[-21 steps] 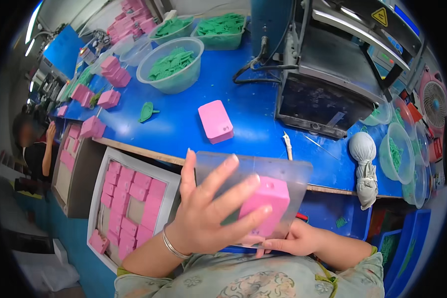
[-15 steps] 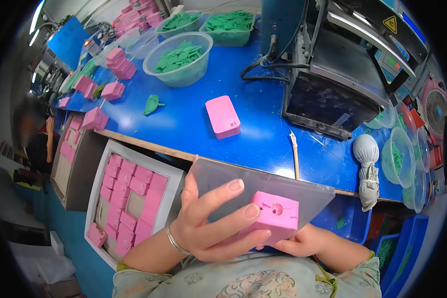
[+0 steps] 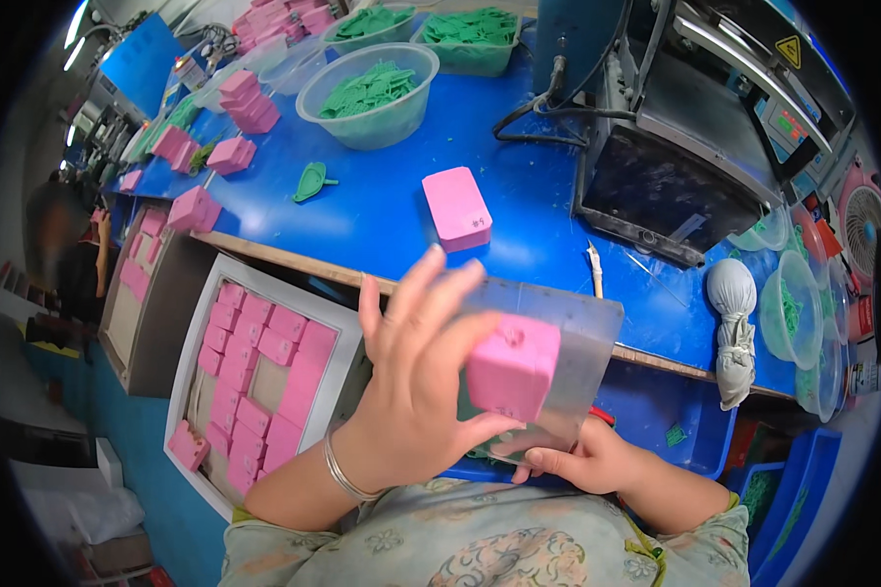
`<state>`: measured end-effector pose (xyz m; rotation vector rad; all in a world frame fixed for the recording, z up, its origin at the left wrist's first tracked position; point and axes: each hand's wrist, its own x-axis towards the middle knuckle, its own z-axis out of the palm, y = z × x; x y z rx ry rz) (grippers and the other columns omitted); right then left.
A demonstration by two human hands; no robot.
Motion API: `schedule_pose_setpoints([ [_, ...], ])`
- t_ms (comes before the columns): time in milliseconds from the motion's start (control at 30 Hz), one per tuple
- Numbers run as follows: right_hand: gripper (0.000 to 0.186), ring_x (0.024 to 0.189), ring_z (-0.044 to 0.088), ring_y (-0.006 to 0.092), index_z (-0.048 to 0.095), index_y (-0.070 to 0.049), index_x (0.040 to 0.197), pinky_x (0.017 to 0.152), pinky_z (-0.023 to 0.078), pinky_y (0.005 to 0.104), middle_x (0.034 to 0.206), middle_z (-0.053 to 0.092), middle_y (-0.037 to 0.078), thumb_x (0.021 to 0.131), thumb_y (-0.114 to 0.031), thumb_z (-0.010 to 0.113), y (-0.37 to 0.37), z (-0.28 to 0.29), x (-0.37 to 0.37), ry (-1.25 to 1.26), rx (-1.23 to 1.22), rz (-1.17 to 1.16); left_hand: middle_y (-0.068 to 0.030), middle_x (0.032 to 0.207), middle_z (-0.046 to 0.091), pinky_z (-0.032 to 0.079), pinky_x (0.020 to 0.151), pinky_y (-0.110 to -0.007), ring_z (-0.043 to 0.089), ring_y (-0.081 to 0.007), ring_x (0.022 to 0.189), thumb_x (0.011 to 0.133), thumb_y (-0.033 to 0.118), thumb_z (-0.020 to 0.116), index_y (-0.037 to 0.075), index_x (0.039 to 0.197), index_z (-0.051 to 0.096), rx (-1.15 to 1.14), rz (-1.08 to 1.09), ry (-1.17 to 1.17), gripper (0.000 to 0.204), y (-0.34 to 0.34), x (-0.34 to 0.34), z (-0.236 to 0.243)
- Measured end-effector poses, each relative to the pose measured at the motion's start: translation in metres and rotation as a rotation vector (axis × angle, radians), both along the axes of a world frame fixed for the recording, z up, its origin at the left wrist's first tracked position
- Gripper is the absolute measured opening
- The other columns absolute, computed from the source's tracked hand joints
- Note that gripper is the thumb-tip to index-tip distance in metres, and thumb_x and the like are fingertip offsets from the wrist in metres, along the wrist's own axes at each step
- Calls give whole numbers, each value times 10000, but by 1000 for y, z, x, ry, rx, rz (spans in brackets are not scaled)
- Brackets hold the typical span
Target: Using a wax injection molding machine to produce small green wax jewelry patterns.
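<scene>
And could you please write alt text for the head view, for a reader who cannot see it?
The person's left hand grips a pink block over a translucent plate, while the right hand holds the plate's lower edge. On the blue table beyond sit another pink block, a bowl of green pieces and a black machine.

The left hand (image 3: 401,391) has swung upward — uncovering more of the pink block (image 3: 519,372).
</scene>
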<state>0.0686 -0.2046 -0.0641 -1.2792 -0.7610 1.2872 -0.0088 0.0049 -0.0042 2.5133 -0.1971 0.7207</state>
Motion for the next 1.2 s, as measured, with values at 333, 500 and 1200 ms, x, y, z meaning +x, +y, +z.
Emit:
schedule_pose_setpoints([
  [333, 508, 795, 609, 142, 270, -45, 1380, 673, 469, 235, 1073, 590, 85, 916, -118, 465, 6, -7, 4, 277, 11, 29, -108, 896, 624, 443, 641, -312, 582, -243, 735, 571, 110, 818, 72, 899, 542, -301, -154, -60, 431, -12, -10, -9],
  [500, 477, 796, 612, 151, 303, -47, 1356, 667, 468, 242, 1091, 590, 91, 917, -129, 472, 4, -13, 2, 315, -14, 63, -89, 797, 588, 413, 573, -309, 539, -232, 644, 556, 124, 827, 83, 823, 538, -197, -205, -28, 395, -9, -7, -9],
  [1200, 478, 886, 600, 139, 309, -40, 1359, 749, 459, 237, 1110, 591, 120, 919, -108, 482, 0, -13, 2, 259, 72, 78, -157, 1201, 488, 358, 882, -575, 471, -354, 1101, 685, 253, 677, 169, 929, 613, 172, -26, -69, 266, 1, -2, 4],
])
